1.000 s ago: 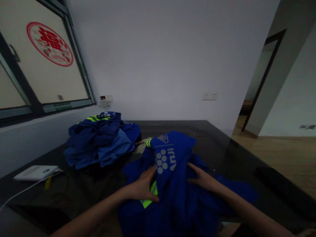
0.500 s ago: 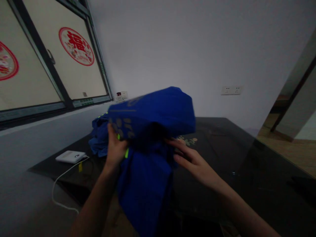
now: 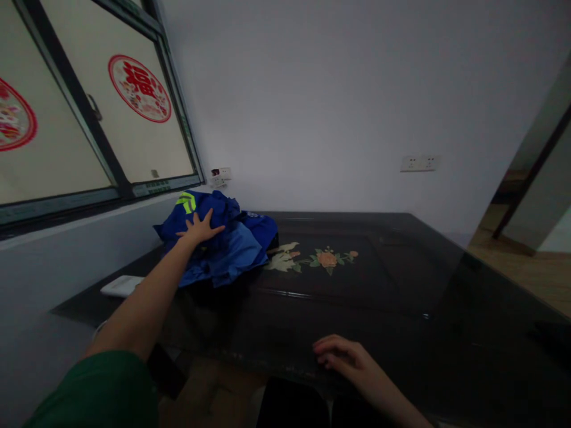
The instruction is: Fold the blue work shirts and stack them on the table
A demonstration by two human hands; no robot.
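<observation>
A heap of blue garments with yellow-green stripes (image 3: pixel 223 244) lies at the far left of a dark table (image 3: pixel 401 279), near the window. My left hand (image 3: pixel 198 229) is stretched out and lies flat on top of the heap, fingers spread. My right hand (image 3: pixel 341 353) rests on the table's near edge with its fingers curled loosely and nothing seen in it.
A painted flower design (image 3: pixel 319 258) shows in the middle of the tabletop. A white flat device (image 3: pixel 120 285) lies left of the heap. A window with red round stickers (image 3: pixel 138 89) is on the left, wall sockets (image 3: pixel 419 162) behind, a doorway (image 3: pixel 530 190) to the right.
The blue garment that both hands held up has gone onto the far-left heap. My left hand followed it there. My right hand dropped to the table's near edge.
</observation>
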